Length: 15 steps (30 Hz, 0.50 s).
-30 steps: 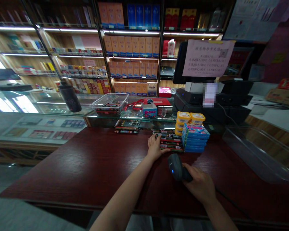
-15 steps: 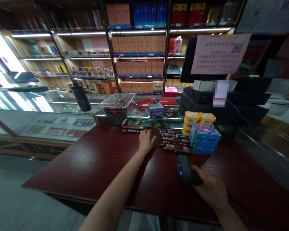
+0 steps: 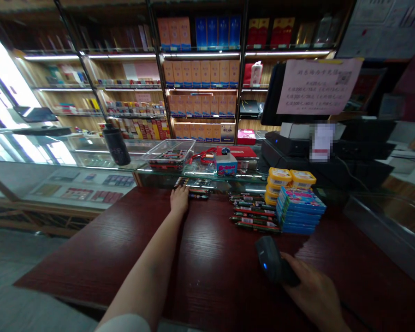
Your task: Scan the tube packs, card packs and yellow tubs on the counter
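My right hand (image 3: 313, 288) is wrapped around the handle of a black barcode scanner (image 3: 270, 260) with a blue light, held above the dark red desk. My left hand (image 3: 180, 199) reaches to the far edge of the desk, its fingers curled over the left end of a small pile of pens (image 3: 198, 193); the fingertips are partly hidden. A larger stack of pens (image 3: 254, 214) with barcode labels lies to the right. Beside it stand a stack of blue boxes (image 3: 300, 214) and several yellow tubs (image 3: 279, 177).
Behind the desk, a glass counter (image 3: 141, 173) carries a clear plastic bin (image 3: 169, 154) of pens, a small blue-pink box (image 3: 226, 165) and a black bottle (image 3: 115, 145). A monitor (image 3: 272, 99) with a pink sign stands back right. A clear container (image 3: 383, 226) sits at right.
My left hand has moved left, from the right end of the small pen pile to its left end. My right hand still holds the scanner. The view has shifted slightly.
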### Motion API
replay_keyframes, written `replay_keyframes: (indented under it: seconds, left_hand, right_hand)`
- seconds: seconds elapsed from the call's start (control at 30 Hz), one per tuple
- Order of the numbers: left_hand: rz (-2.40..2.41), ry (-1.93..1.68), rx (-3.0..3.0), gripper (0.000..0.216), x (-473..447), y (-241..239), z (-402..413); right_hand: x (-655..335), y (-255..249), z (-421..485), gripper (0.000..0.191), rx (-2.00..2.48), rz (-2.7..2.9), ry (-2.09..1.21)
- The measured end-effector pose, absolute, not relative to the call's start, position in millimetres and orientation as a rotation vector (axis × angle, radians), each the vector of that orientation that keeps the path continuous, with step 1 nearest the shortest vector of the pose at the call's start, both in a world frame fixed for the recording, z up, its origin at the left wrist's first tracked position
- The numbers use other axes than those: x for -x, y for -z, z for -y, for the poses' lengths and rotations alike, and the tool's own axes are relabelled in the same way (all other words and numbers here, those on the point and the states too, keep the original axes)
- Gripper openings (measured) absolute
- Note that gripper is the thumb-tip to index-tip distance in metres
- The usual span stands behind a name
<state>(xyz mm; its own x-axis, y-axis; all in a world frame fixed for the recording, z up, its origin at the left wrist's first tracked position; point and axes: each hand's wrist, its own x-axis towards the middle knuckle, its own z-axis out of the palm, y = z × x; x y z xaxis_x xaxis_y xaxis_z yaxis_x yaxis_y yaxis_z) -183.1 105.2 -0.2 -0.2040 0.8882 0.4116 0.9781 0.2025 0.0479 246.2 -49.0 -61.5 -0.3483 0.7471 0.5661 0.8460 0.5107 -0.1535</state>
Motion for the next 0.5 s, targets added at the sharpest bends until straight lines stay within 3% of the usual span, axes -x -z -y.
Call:
replay_keyframes:
  seconds: [0.23, 0.5]
  left_hand:
    - [2.259, 0.431, 1.588, 0.031, 180, -4, -99]
    - [2.319, 0.777, 1.759, 0.02, 138, -10, -66]
  right_hand:
    - [-245, 59, 49, 0.038, 1.28, 2.144, 0.191]
    - [-244, 54, 51, 0.036, 1.289, 2.148, 0.218]
